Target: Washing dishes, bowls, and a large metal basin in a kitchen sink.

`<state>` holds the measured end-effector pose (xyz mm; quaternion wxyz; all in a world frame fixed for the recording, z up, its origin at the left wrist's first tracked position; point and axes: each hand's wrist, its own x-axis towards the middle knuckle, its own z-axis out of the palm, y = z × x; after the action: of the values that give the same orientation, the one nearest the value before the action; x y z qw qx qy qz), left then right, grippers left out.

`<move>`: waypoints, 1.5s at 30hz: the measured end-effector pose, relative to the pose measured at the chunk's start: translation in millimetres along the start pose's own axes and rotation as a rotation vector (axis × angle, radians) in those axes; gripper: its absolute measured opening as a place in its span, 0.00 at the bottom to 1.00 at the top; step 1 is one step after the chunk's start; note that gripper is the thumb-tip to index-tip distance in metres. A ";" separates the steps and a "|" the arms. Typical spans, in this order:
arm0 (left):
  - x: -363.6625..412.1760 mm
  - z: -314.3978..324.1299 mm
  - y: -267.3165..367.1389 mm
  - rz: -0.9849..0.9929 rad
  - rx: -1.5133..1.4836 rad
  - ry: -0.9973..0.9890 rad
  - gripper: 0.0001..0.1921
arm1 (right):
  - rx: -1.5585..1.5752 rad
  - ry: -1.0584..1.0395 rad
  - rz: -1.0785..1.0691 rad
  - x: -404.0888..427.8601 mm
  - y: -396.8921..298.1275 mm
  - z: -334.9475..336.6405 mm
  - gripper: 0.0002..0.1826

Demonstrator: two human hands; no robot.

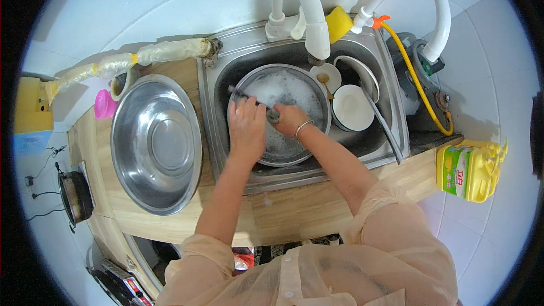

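Observation:
Inside the sink, a round metal basin (pixel 293 159) holds cloudy water with white suds (pixel 284 85). My right hand (pixel 291 121), with a bracelet on its wrist, grips the greyish end of a long dark utensil (pixel 273 115) above the basin. Its exact kind is unclear. My left hand (pixel 247 125) lies over the utensil's middle near the basin's left rim, fingers pointing away from me. Whether those fingers close around it or hold a cloth is hidden. The utensil's far end sticks out past my left fingertips.
Right of the basin, the steel sink (pixel 393 106) holds a white bowl (pixel 353 106), a small dish (pixel 329 74) with a spoon, and a long metal utensil (pixel 382 125) leaning over the edge. A white faucet (pixel 316 29) overhangs. A large steel bowl (pixel 155 187) stands left; a yellow jug (pixel 471 172) right.

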<state>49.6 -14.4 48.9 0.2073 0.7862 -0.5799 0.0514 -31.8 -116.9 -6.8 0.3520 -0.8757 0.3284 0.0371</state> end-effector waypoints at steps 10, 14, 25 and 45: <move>-30.5 1.1 -4.1 -0.482 -0.042 -0.866 0.14 | -0.382 -0.089 -0.477 22.9 57.5 23.7 0.13; -46.1 18.4 -13.1 -0.663 -0.164 -0.788 0.15 | -0.226 0.159 0.179 25.5 80.5 47.3 0.19; -45.8 64.0 9.7 -1.007 -1.022 -0.505 0.12 | 0.864 0.147 0.495 30.4 6.2 92.2 0.40; -66.7 71.2 7.2 -1.294 -1.230 -0.489 0.13 | 1.887 -0.234 0.648 37.2 66.3 46.3 0.15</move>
<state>10.0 15.8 -35.3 0.4484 0.6975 0.0192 -0.5586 -34.9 -143.2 -91.8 0.9051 -0.0980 0.4096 -0.0586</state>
